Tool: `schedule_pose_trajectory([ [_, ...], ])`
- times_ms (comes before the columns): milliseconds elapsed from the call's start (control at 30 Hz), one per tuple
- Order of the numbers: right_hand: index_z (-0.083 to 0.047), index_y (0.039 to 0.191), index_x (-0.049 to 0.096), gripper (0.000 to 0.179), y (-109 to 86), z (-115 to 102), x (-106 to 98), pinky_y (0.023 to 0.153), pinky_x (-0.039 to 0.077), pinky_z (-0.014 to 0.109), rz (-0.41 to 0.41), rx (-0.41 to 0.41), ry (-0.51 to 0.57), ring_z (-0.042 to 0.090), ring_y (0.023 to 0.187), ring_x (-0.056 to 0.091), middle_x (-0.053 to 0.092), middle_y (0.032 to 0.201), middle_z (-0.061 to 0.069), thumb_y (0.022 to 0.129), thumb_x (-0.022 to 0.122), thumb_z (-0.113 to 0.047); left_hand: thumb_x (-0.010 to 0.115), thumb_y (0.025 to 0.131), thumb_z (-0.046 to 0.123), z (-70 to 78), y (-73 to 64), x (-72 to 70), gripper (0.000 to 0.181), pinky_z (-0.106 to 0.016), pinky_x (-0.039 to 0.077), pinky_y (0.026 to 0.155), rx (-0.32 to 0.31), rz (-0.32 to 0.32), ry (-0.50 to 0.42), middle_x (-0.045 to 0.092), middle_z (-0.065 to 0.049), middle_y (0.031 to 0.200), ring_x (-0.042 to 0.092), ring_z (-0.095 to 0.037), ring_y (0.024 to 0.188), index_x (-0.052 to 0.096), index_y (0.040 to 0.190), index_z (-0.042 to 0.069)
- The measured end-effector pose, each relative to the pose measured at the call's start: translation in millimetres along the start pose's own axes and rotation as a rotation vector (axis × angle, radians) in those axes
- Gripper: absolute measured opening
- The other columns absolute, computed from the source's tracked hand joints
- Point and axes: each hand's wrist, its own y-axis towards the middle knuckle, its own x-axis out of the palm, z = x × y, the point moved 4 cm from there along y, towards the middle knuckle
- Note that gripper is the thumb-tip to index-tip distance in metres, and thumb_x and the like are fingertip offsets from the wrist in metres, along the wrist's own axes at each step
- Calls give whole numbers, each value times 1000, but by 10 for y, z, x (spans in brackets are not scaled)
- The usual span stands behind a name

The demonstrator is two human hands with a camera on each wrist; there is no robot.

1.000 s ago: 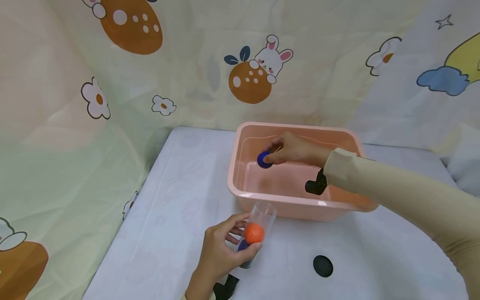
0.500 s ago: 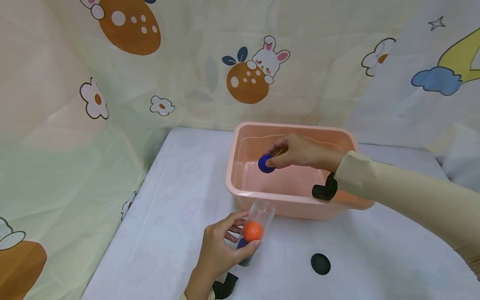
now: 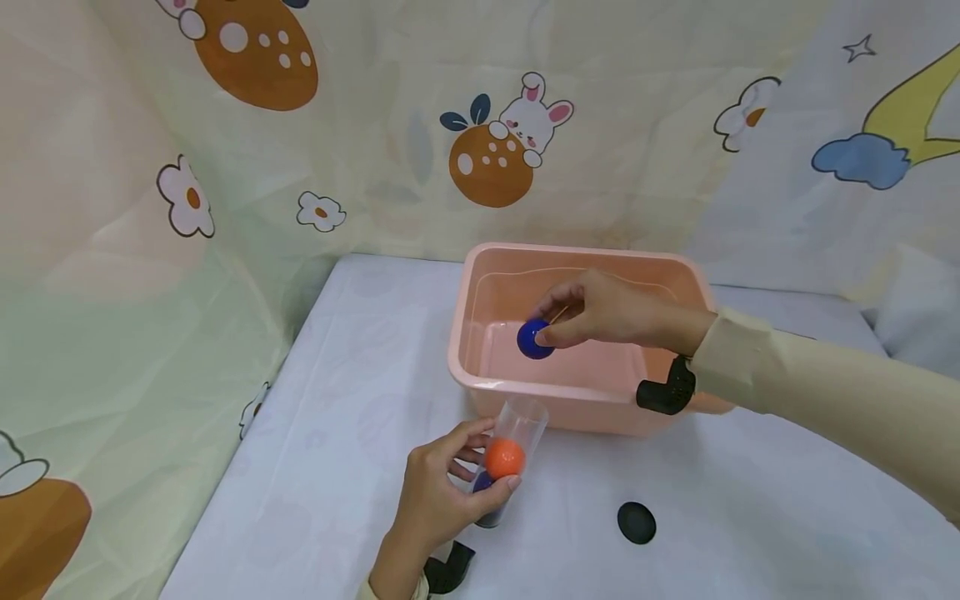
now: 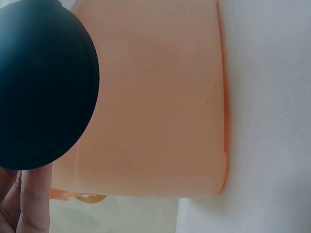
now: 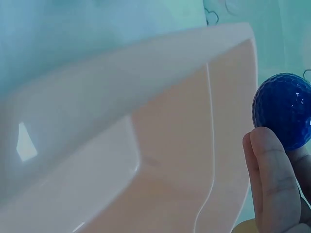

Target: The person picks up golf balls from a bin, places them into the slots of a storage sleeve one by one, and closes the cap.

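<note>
Over the pink tub [image 3: 600, 402], my right hand [image 3: 592, 312] pinches a blue golf ball [image 3: 536, 339] between thumb and fingertips. Its dimples show in the right wrist view, where the golf ball [image 5: 282, 111] sits above my fingertips [image 5: 267, 141]. My left hand [image 3: 446, 483] grips a clear tube [image 3: 531, 417] that leans in front of the tub's near wall, its open end up. An orange ball [image 3: 505, 459] lies in the tube above a dark blue ball [image 3: 483, 481], which my thumb partly covers. The tube's dark bottom [image 4: 43, 87] fills the left wrist view's upper left.
A black disc [image 3: 637, 523] lies on the white tabletop [image 3: 360, 400], right of my left hand. Behind the tub hangs a printed cloth [image 3: 375, 125], which continues down the left side. Each wrist carries a black strap piece [image 3: 667, 387].
My right hand has brought the blue golf ball toward the tub's near rim, closer to the tube's mouth. The left hand keeps its hold on the tube. The head view has shifted slightly.
</note>
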Motion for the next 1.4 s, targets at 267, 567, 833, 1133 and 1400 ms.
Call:
schedule_pose_trajectory([
  [267, 3, 123, 76, 28, -117, -57, 105, 91, 65, 39, -36, -100, 35, 26, 102, 76, 77, 114, 13, 98, 79, -8, 95, 78, 24, 13, 12, 2, 52, -23, 62, 64, 8, 0, 10, 82, -5, 99, 73, -4, 76, 78, 125, 7],
  [567, 4, 121, 77, 29, -209, -18, 232, 86, 66, 36, -66, -146, 34, 24, 100, 76, 79, 112, 10, 95, 80, -9, 95, 79, 22, 13, 7, 14, 53, -23, 62, 64, 32, -2, 12, 82, -5, 98, 73, -5, 75, 77, 126, 7],
  [833, 2, 117, 78, 27, -270, -18, 352, 86, 66, 33, -98, -160, 60, 23, 99, 76, 79, 107, 6, 93, 82, -9, 95, 79, 21, 20, 3, 22, 53, -24, 63, 64, 52, -9, 5, 82, -6, 99, 74, -6, 77, 76, 126, 6],
  [1133, -1, 116, 79, 26, -311, -41, 432, 86, 65, 30, -137, -215, 1, 19, 99, 75, 79, 106, 3, 93, 83, -12, 95, 79, 20, 46, 6, 33, 53, -24, 63, 64, 60, -16, 5, 82, -6, 100, 75, -7, 78, 76, 126, 5],
  [1400, -1, 114, 78, 23, -336, -33, 455, 90, 64, 29, -145, -239, -7, 17, 99, 75, 78, 107, 2, 93, 83, -9, 95, 79, 20, 67, 4, 46, 53, -23, 62, 62, 67, -21, 15, 82, -6, 99, 74, -6, 76, 76, 126, 5],
])
